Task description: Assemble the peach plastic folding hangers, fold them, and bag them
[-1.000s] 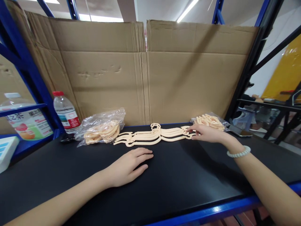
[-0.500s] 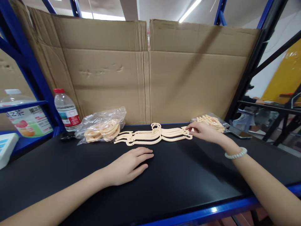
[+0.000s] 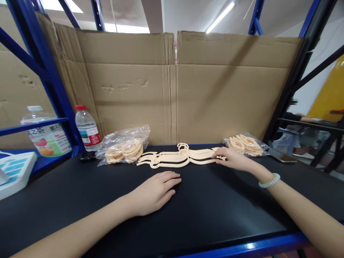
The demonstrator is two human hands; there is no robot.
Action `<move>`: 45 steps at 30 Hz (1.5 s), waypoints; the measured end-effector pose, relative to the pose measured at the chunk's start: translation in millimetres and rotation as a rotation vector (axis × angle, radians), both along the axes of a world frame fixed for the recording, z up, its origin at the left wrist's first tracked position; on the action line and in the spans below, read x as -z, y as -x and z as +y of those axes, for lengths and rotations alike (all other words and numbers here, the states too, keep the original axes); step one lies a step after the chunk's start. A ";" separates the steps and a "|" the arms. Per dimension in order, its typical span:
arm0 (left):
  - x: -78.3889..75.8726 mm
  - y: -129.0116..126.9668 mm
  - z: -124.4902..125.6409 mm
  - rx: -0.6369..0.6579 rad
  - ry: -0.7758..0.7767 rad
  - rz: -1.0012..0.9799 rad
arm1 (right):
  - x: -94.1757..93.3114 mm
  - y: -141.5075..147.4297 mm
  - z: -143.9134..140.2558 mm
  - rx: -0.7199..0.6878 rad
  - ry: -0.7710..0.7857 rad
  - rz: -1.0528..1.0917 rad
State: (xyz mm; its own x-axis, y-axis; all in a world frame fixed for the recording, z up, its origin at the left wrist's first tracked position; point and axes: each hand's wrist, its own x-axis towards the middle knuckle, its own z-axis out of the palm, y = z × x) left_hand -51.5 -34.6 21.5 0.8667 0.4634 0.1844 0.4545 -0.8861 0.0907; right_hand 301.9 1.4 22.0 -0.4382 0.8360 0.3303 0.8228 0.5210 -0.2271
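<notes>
Low in the middle of the frame, the left hand (image 3: 154,191) lies flat on the black table (image 3: 215,211), palm down, fingers spread, holding nothing. Farther back at centre, the right hand (image 3: 232,159) rests its loosely curled fingertips on the right end of the stacked cream hangers (image 3: 177,158). Beyond, bagged hanger parts (image 3: 125,148) sit left, another bag (image 3: 245,144) right, and a water bottle (image 3: 87,129) stands before the cardboard (image 3: 174,89).

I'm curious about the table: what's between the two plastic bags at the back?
In the head view, a stack of cream hangers lies between the left bag and the right bag; the right hand touches its end.
</notes>
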 end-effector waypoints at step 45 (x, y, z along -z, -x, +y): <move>6.6 -4.4 2.3 -0.148 0.205 -0.297 | 2.4 17.8 -1.4 -0.024 0.083 0.016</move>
